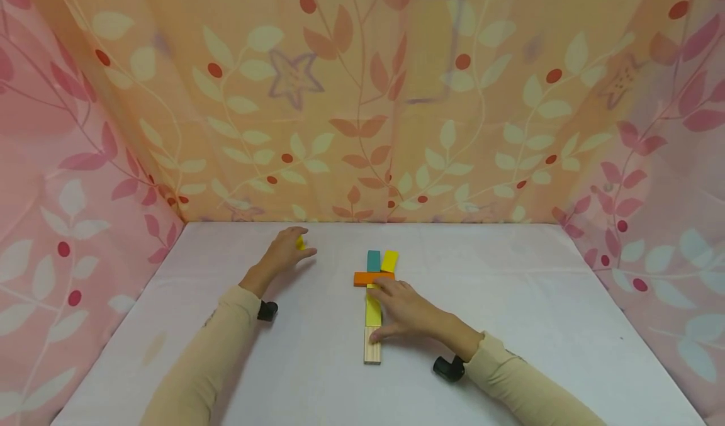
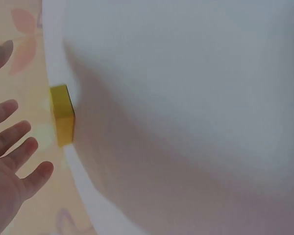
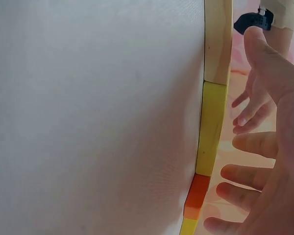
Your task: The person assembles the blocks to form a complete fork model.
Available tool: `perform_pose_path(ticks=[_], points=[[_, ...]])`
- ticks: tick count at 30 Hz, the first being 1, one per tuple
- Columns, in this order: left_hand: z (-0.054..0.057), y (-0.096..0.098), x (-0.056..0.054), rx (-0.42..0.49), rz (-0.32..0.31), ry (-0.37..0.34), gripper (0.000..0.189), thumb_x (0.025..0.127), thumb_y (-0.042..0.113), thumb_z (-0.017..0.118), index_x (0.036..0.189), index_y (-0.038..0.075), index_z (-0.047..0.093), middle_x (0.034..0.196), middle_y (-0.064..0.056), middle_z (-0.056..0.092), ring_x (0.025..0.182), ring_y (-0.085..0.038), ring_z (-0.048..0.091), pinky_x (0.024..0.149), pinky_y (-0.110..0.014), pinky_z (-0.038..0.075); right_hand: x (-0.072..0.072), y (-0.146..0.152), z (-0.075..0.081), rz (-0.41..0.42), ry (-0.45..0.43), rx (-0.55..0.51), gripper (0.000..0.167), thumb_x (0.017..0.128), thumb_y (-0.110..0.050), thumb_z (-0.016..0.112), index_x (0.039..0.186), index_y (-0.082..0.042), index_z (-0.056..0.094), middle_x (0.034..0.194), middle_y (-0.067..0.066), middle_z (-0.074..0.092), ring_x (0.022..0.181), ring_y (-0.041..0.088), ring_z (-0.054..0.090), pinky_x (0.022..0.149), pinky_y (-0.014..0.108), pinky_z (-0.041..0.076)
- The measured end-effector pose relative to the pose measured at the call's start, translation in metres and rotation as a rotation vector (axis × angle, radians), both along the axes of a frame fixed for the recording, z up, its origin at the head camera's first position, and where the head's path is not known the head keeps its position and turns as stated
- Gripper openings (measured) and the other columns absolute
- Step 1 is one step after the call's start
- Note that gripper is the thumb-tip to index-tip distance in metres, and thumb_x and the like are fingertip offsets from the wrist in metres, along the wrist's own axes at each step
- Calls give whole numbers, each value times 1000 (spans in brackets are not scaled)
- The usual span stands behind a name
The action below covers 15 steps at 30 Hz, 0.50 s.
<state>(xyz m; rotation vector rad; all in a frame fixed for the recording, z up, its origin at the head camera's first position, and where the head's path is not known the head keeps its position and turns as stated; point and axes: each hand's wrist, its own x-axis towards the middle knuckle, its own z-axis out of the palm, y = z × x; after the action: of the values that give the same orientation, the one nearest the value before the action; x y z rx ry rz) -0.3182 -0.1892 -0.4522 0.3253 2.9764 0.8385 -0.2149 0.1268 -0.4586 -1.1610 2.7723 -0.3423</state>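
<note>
Fingers spread, my left hand [image 1: 286, 250] reaches around a yellow block [image 1: 300, 242] near the table's back edge. In the left wrist view a gap shows between the fingers and that yellow block [image 2: 62, 115]. My right hand [image 1: 410, 309] hovers with parted fingers over a column of blocks. Its thumb overlaps a plain wooden block [image 1: 372, 353] in the head view. Above that lie a yellow block [image 1: 372, 313] and an orange block [image 1: 362, 279] set crosswise. Beyond the orange one stand a teal block [image 1: 374, 260] and a slanted yellow block [image 1: 390, 260].
A white cloth covers the table [image 1: 510, 262]. Patterned curtains [image 1: 362, 99] rise at the back and both sides. Each wrist wears a black camera, one near the left sleeve [image 1: 215, 344], the other by the right sleeve [image 1: 527, 382].
</note>
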Motion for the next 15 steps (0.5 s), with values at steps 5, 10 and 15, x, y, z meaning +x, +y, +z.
perform_pose_path(ticks=[5,10,15], points=[[-3,-7,-6,-16,13,-40,66,90,35,68,140,-2,46,148,-25,42,136,-43,37,115,-56,30,-1,0,-1,-2,-5,3,93,73,-69,69,143,-12,46,150,11,41,139,27,37,114,51,33],[-5,-13,-9,-24,24,-81,67,89,34,69,140,-3,46,146,-25,43,128,-41,43,111,-54,35,-1,0,-2,-12,-27,8,92,74,-68,69,144,-13,46,152,11,39,140,28,36,115,54,32],[-6,-17,-10,-38,13,-99,67,90,33,69,140,-5,45,144,-26,44,123,-39,46,108,-52,39,0,0,-2,-6,-31,10,91,74,-68,69,143,-13,47,152,12,39,140,27,37,114,54,32]])
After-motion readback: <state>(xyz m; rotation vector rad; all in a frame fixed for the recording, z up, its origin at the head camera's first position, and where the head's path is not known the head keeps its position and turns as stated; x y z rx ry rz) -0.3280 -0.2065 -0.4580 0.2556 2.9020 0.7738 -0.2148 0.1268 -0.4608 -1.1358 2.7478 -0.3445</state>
